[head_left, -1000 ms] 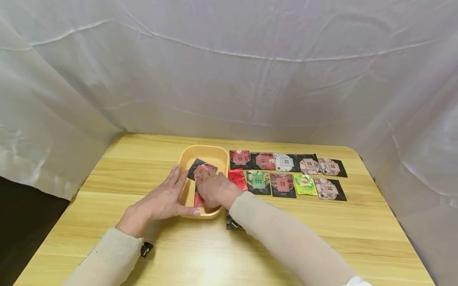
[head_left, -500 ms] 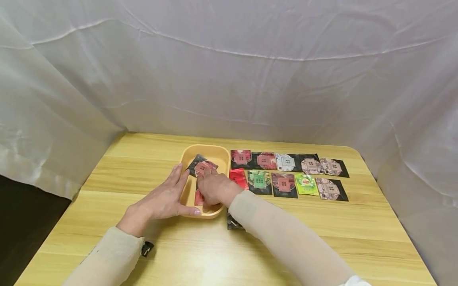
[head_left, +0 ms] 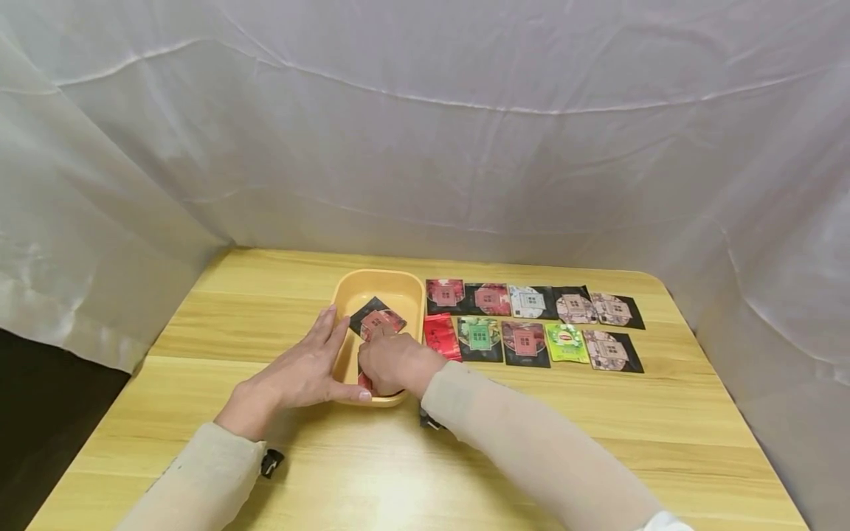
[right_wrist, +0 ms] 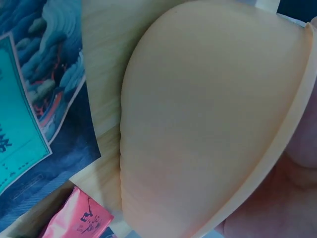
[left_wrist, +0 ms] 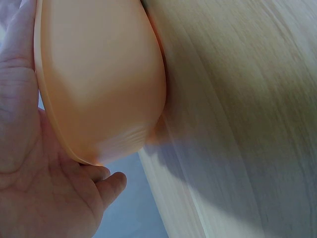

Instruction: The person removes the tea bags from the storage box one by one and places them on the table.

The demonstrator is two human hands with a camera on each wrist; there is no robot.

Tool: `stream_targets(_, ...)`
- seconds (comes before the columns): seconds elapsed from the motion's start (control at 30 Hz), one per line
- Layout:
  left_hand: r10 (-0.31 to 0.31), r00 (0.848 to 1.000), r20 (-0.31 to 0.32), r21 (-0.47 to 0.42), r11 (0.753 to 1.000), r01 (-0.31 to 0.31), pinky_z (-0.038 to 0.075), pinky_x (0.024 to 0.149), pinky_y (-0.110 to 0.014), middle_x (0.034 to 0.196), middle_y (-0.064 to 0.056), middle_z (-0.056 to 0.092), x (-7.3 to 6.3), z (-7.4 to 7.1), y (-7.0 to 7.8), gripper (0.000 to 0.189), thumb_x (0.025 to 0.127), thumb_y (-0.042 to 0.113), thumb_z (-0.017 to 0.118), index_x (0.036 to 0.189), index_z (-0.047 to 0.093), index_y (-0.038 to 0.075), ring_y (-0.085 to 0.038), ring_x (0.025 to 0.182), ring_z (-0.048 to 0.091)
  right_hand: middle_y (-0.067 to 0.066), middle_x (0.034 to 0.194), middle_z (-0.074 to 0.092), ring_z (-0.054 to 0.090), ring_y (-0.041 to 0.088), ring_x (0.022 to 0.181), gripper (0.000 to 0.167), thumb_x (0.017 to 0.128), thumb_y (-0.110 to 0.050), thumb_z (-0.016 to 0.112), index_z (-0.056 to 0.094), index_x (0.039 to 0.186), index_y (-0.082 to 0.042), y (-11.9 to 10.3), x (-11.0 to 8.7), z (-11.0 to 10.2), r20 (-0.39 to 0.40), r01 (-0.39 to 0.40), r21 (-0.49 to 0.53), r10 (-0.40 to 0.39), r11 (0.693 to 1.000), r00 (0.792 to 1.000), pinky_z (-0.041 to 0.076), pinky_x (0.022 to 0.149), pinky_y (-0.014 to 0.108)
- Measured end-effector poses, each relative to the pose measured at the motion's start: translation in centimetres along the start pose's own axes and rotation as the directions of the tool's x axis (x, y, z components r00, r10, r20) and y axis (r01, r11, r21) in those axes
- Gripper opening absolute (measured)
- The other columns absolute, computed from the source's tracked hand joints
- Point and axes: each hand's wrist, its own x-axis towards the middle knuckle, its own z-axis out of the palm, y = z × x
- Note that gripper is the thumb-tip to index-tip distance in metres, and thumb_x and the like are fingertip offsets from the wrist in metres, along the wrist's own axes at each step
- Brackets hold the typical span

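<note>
A yellow plastic tray (head_left: 381, 284) sits left of the middle of the table, its outer wall filling much of both wrist views. Around its near-left corner, my left hand (head_left: 305, 369) holds it, thumb over the near rim and fingers along the left side. My right hand (head_left: 397, 361) reaches inside, fingers bent and pointing down. They meet a black-and-red tea sachet (head_left: 378, 318) lying askew in the tray. Another reddish tea sachet (head_left: 363, 377) shows partly beneath that hand. The right fingertips are hidden, so I cannot tell whether they pinch a sachet.
Right of the tray, several tea sachets lie flat in two rows, among them a red sachet (head_left: 441, 335), a green-labelled sachet (head_left: 480, 338) and a yellow-green sachet (head_left: 567, 343). Pale cloth (head_left: 425, 169) hangs behind the wooden table (head_left: 564, 428).
My right hand has drawn slightly toward the near end of the tray, and the black-and-red sachet has shifted a little nearer. My left hand stays on the tray.
</note>
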Motion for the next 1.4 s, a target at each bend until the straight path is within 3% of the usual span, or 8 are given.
stream_targets(0.1, -0.002, 1.0, 0.005, -0.005, 1.0, 0.002, 0.024, 0.128, -0.059, 0.175, -0.026, -0.008, -0.1, 0.1, 0.0, 0.141, 0.075, 0.086, 0.07, 0.168, 0.009, -0.001, -0.043, 0.163, -0.001, 0.014, 0.16, 0.048, 0.045, 0.03, 0.148, 0.063, 0.102, -0.047, 0.062, 0.051, 0.153, -0.01, 0.0, 0.1, 0.1, 0.007, -0.026, 0.004, 0.026, 1.0, 1.0, 0.057, 0.104, 0.052)
stream_targets(0.2, -0.008, 1.0, 0.008, -0.005, 1.0, 0.008, 0.023, 0.129, -0.059, 0.175, -0.026, -0.009, 0.0, 0.1, -0.1, 0.142, 0.075, 0.087, 0.069, 0.168, 0.009, 0.0, -0.043, 0.163, -0.001, 0.013, 0.17, 0.034, 0.034, 0.031, 0.157, 0.082, 0.099, -0.05, 0.066, 0.035, 0.163, -0.01, 0.3, 0.3, 0.1, -0.003, -0.041, 0.01, 0.041, 0.999, 0.999, 0.048, 0.116, 0.054)
stream_targets(0.4, -0.009, 1.0, 0.006, -0.005, 1.0, 0.009, 0.022, 0.129, -0.059, 0.175, -0.026, -0.008, 0.1, 0.1, -0.1, 0.14, 0.076, 0.085, 0.071, 0.168, 0.009, 0.0, -0.043, 0.163, -0.001, 0.01, 0.154, 0.05, 0.05, 0.028, 0.14, 0.088, 0.083, -0.049, 0.086, 0.045, 0.151, -0.012, 1.9, 0.9, -0.1, -0.085, -0.062, 0.043, 0.066, 0.997, 0.994, 0.049, 0.112, 0.049)
stream_targets(0.47, -0.01, 1.0, 0.007, -0.005, 1.0, 0.01, 0.022, 0.129, -0.059, 0.175, -0.026, -0.009, 0.1, 0.1, -0.1, 0.139, 0.077, 0.082, 0.073, 0.168, 0.008, 0.0, -0.043, 0.163, -0.001, 0.009, 0.151, 0.053, 0.052, 0.027, 0.136, 0.088, 0.083, -0.051, 0.087, 0.046, 0.151, -0.013, 2.5, 1.2, -0.1, -0.092, -0.082, 0.075, 0.089, 0.994, 0.992, 0.048, 0.113, 0.049)
stream_targets(0.6, -0.01, 1.0, 0.008, -0.008, 1.0, 0.01, 0.021, 0.129, -0.059, 0.175, -0.026, -0.009, 0.1, 0.1, -0.1, 0.138, 0.078, 0.08, 0.075, 0.168, 0.009, -0.001, -0.043, 0.163, -0.001, 0.01, 0.157, 0.05, 0.049, 0.028, 0.141, 0.096, 0.084, -0.058, 0.084, 0.043, 0.159, -0.013, 3.3, 1.4, -0.1, -0.073, -0.109, 0.116, 0.118, 0.987, 0.99, 0.044, 0.119, 0.049)
stream_targets(0.8, -0.012, 1.0, 0.01, -0.01, 1.0, 0.012, 0.021, 0.129, -0.059, 0.175, -0.025, -0.01, 0.0, 0.1, -0.1, 0.139, 0.077, 0.081, 0.074, 0.168, 0.008, -0.001, -0.043, 0.163, -0.001, 0.011, 0.167, 0.042, 0.045, 0.03, 0.148, 0.116, 0.077, -0.062, 0.089, 0.034, 0.165, -0.011, 3.2, 1.2, -0.1, -0.027, -0.087, 0.13, 0.091, 0.988, 0.995, 0.039, 0.123, 0.051)
stream_targets(0.97, -0.008, 1.0, 0.01, -0.006, 1.0, 0.008, 0.022, 0.129, -0.059, 0.175, -0.025, -0.011, 0.0, 0.0, -0.1, 0.141, 0.076, 0.085, 0.071, 0.168, 0.008, -0.001, -0.043, 0.163, -0.001, 0.01, 0.168, 0.041, 0.042, 0.03, 0.152, 0.115, 0.077, -0.055, 0.091, 0.032, 0.166, -0.01, 2.8, 1.1, -0.2, 0.002, -0.091, 0.128, 0.092, 0.988, 0.996, 0.037, 0.124, 0.051)
stream_targets(1.4, -0.018, 1.0, 0.016, -0.015, 1.0, 0.018, 0.02, 0.129, -0.06, 0.175, -0.024, -0.011, 0.0, 0.1, -0.1, 0.138, 0.078, 0.081, 0.074, 0.169, 0.007, 0.001, -0.043, 0.163, -0.002, 0.013, 0.15, 0.045, 0.049, 0.028, 0.131, 0.112, 0.072, -0.048, 0.096, 0.037, 0.16, -0.008, 2.8, 1.1, -0.5, -0.033, -0.106, 0.142, 0.112, 0.984, 0.993, 0.048, 0.114, 0.048)
